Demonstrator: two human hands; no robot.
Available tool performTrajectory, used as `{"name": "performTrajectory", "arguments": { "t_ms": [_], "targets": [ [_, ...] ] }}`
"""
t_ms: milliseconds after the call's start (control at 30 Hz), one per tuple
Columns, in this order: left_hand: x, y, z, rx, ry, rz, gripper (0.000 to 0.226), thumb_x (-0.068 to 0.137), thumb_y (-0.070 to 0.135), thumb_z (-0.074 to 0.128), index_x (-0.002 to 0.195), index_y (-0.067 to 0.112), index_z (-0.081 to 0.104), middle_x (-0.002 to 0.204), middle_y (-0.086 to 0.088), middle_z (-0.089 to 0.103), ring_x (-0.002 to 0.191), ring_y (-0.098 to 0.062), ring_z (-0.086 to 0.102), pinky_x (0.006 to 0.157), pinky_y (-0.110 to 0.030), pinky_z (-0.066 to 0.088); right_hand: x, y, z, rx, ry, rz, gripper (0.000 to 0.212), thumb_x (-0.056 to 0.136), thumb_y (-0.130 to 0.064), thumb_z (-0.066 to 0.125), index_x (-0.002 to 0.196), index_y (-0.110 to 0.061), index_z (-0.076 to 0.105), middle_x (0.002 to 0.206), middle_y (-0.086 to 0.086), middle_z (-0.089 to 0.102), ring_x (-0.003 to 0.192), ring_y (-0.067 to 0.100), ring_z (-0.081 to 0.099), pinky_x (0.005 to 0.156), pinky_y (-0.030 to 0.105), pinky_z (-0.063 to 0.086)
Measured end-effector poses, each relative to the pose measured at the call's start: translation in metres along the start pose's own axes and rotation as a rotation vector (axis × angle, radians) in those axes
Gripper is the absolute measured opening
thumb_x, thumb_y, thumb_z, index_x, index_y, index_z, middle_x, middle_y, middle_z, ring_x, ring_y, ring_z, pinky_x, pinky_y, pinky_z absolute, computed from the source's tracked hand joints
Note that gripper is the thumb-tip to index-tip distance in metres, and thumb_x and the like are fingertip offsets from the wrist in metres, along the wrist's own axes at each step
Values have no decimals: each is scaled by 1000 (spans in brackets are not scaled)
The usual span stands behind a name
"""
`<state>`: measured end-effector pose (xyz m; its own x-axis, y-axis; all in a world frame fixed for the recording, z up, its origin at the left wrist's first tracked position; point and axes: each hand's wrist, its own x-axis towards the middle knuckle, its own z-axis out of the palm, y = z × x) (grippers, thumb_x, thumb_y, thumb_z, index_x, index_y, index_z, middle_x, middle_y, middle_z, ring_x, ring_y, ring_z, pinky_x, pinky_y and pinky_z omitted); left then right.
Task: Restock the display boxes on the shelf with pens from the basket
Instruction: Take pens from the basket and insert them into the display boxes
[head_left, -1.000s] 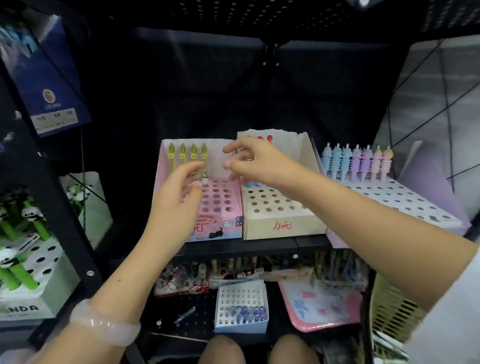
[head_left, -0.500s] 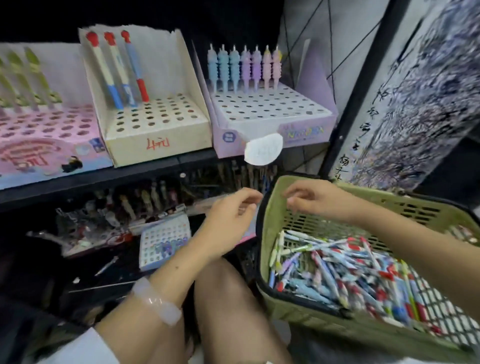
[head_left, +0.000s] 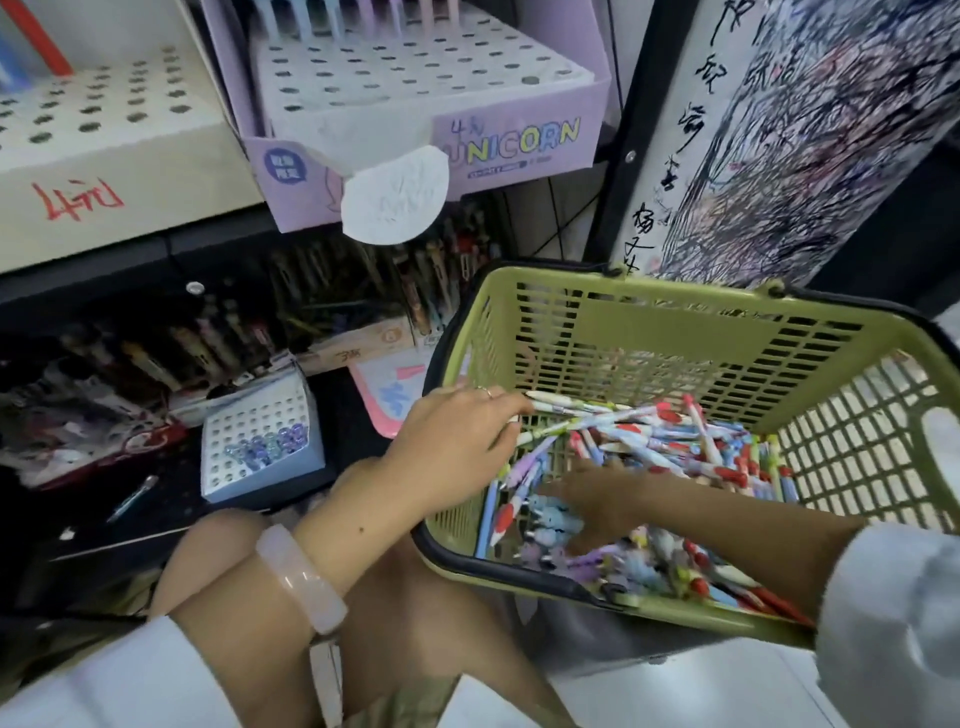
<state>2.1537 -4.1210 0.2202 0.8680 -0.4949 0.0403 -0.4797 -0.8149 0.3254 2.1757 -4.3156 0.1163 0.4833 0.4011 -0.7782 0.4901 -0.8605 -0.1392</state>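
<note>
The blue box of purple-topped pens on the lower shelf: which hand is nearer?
Left. The left hand is at the basket's near edge, just right of the blue box; the right hand is deeper in the basket.

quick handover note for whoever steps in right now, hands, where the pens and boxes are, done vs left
Left hand: over the green basket's near-left corner, fingers curled on a few pens.
Right hand: down in the pen pile; grip unclear.
Boxes: purple unicorn box and cream box on the shelf, most visible holes empty.
Done: basket reached, picking under way.
Left: lift pens out, slot them into the empty holes.
</note>
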Motion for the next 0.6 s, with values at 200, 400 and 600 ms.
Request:
{"name": "performTrajectory", "arguments": {
  "t_ms": [200,400,600],
  "targets": [
    [-2,1,2,24,48,5,30,98,29,36,124,27,52,122,10,60,106,-16,54,80,-25,22,11,-9,9,-286,86,-119,88,81,-52,63,146,-11,19,146,18,25,134,36,26,111,43,22],
    [-3,0,4,25,66,14,30,98,29,37,122,26,53,120,12,61,104,-15,55,79,-25,23,11,-4,20,-150,117,-233,66,83,-40,64,133,-6,38,133,15,43,121,29,42,107,36,27],
    [-7,-1,6,37,79,31,29,98,28,36,121,26,54,117,10,62,100,-17,56,81,-24,23,8,-9,16,-111,98,-223,65,78,-37,70,128,-6,42,126,15,49,113,29,48,100,35,36]
  ]
}}
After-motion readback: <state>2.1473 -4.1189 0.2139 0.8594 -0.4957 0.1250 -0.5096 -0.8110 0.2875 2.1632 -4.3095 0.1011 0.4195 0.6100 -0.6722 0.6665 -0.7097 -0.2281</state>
